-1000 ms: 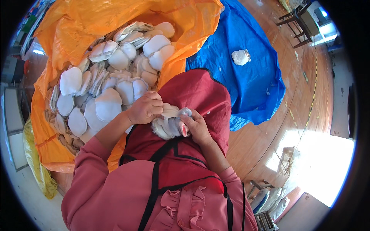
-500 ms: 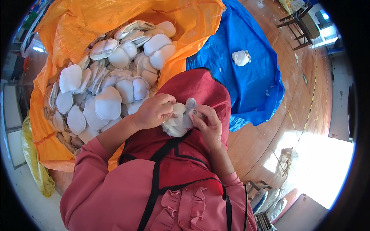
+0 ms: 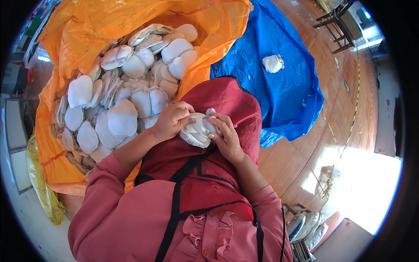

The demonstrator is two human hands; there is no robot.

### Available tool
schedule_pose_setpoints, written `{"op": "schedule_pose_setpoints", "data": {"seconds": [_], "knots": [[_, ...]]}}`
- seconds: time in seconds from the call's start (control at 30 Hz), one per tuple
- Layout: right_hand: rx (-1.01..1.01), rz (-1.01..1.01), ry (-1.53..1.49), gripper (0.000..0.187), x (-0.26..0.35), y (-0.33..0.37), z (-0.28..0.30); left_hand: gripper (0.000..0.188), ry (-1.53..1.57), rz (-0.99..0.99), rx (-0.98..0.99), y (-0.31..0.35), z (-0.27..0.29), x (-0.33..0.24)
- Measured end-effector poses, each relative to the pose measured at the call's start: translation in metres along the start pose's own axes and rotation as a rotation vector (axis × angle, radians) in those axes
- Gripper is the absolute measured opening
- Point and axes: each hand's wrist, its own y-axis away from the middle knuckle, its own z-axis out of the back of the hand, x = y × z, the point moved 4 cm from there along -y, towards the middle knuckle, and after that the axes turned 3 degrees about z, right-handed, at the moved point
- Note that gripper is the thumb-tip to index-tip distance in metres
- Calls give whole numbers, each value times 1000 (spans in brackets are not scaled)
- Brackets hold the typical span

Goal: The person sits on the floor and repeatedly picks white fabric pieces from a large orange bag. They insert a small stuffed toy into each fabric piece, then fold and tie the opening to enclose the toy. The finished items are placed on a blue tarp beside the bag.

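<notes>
Over the dark red apron (image 3: pixel 227 105) on my lap, both hands hold a rounded white cloth pad (image 3: pixel 194 133) with loose folds. My left hand (image 3: pixel 171 121) pinches its left edge between thumb and fingers. From the right, my right hand (image 3: pixel 228 139) grips it, fingers bent around the edge and the thumb on its face. A small greyish tuft (image 3: pixel 210 112) pokes out at the top, beside the right fingers; I cannot tell what it is made of. Many similar flat white pads (image 3: pixel 122 118) lie piled in the open orange sack (image 3: pixel 83 30) at my left.
A blue plastic sack (image 3: pixel 297 102) spreads on the floor to the right, with one white bundle (image 3: pixel 273 64) on it. A wooden chair (image 3: pixel 345 27) stands at the far right. A yellow sack (image 3: pixel 46 192) lies at the left. Bright sunlight falls on the tiled floor at right.
The right hand has turned and closed further around the pad, its fingers now curled over the right edge. The pad has shifted slightly up and left and looks more bunched.
</notes>
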Motion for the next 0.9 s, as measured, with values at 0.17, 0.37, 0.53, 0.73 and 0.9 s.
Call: {"op": "schedule_pose_setpoints", "data": {"seconds": [0.17, 0.37, 0.53, 0.73, 0.9], "knots": [[2, 14, -132, 41, -7, -2, 3, 17, -44, -5, -51, 3, -1, -4], [17, 22, -176, 33, -5, -10, 7, 16, -48, 26, -69, 9, -5, 2], [-79, -5, -119, 26, -3, -17, 2, 16, -172, -60, -68, 9, -3, -5], [-74, -25, -179, 23, 3, -18, 3, 29, -237, -285, -94, 3, 8, -41], [-41, -9, -228, 22, 16, -20, 4, 45, -243, -250, 157, -7, 12, -69]]}}
